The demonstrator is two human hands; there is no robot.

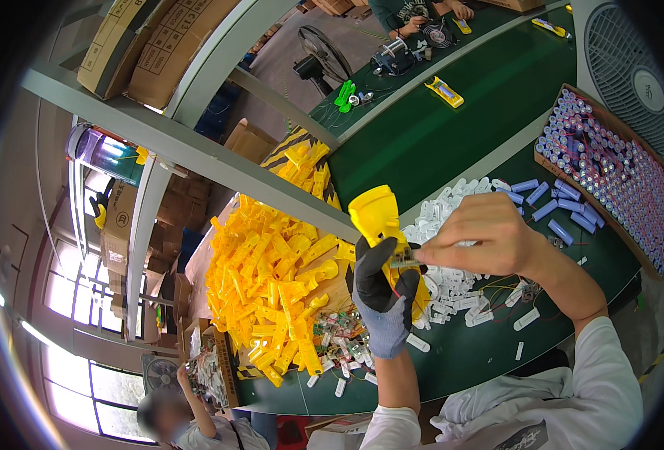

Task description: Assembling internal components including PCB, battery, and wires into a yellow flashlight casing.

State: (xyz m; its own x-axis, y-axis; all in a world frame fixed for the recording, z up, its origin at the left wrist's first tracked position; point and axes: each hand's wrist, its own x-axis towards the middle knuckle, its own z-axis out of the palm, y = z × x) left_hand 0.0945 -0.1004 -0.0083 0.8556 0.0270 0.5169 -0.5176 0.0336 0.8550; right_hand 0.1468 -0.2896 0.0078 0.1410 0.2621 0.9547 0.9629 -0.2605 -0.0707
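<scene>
My left hand, in a grey and black glove, grips a yellow plastic torch housing above the green table. The housing's wide round head points up and away. My bare right hand pinches a small circuit board with thin wires at the open side of the housing, just above my left thumb. Under both hands lie white plastic parts and loose wired boards.
A heap of yellow housing halves lies to my left. Blue cylindrical cells and a brown tray full of them sit to my right. A grey fan stands beyond. Another person's hands work across the table; a third person sits lower left.
</scene>
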